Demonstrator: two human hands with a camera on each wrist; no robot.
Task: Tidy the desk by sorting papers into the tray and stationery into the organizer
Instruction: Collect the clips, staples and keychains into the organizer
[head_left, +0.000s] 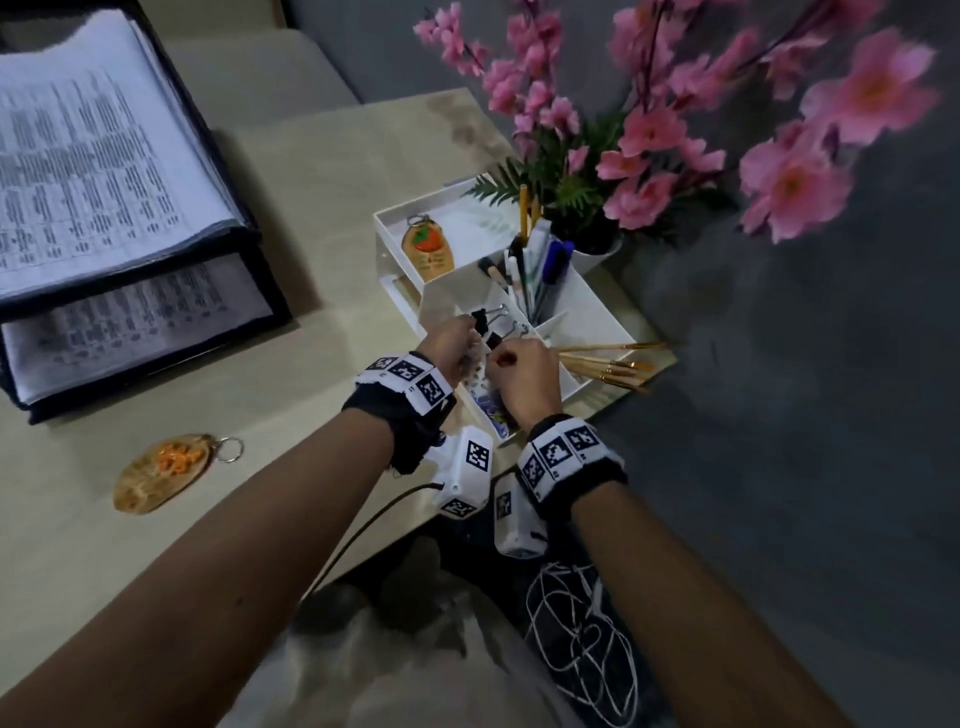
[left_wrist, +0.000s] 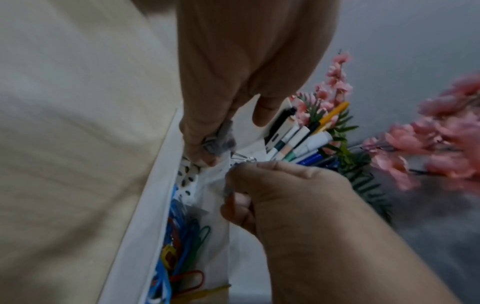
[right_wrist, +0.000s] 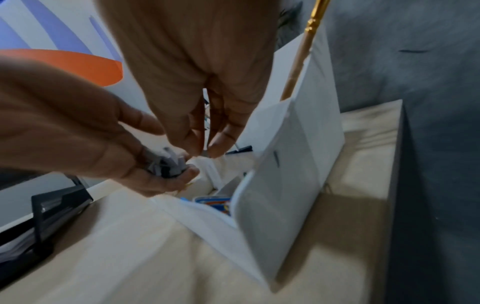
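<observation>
My left hand (head_left: 462, 332) and right hand (head_left: 498, 358) meet over the front compartment of the white organizer (head_left: 597, 312). My left hand (left_wrist: 215, 148) grips a small crumpled grey and black thing (left_wrist: 221, 139), which also shows in the right wrist view (right_wrist: 166, 164). My right hand (right_wrist: 205, 150) pinches what looks like the wire handle of a black binder clip (head_left: 493, 340). A second binder clip (head_left: 480, 318) lies just beyond the fingers. Coloured paper clips (left_wrist: 182, 246) lie in the compartment below. The black paper tray (head_left: 156, 358) holds printed sheets at the left.
Pens (head_left: 540, 270) stand in the organizer's cup, gold-handled brushes (head_left: 608, 364) stick out to the right, and a strawberry keychain (head_left: 428, 249) lies in its back section. A wooden keychain (head_left: 161, 473) lies on the desk at the left. Pink flowers (head_left: 649, 130) overhang the organizer.
</observation>
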